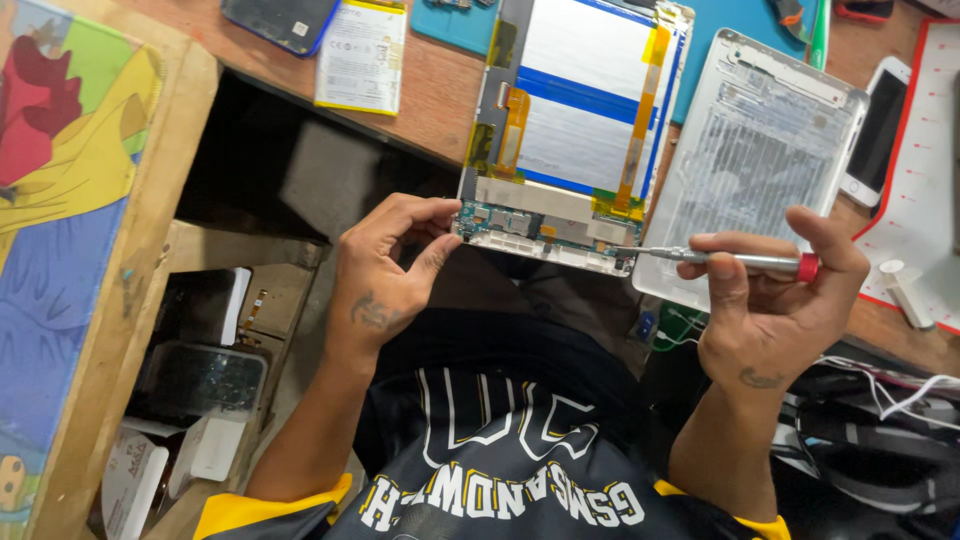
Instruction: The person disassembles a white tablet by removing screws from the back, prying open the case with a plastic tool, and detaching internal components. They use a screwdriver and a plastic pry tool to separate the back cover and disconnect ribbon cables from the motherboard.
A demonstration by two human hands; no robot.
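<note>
Silvery steel catches the eye first: the right hand point(775, 300) is closed around a slim screwdriver point(735, 261) with a red end cap, laid almost flat so its tip meets the near right corner of the opened tablet point(570, 130), while the left hand point(385, 265) pinches the near left corner between thumb and fingertips, seemingly to keep the board from shifting under the tip. Just beyond the right hand lies the tablet's grey back cover point(760, 150), inner face up, with a white phone point(878, 135) past it. Beyond the left hand a flat battery pack point(361, 55) and a dark phone point(280, 20) rest on the wooden bench point(440, 100).
</note>
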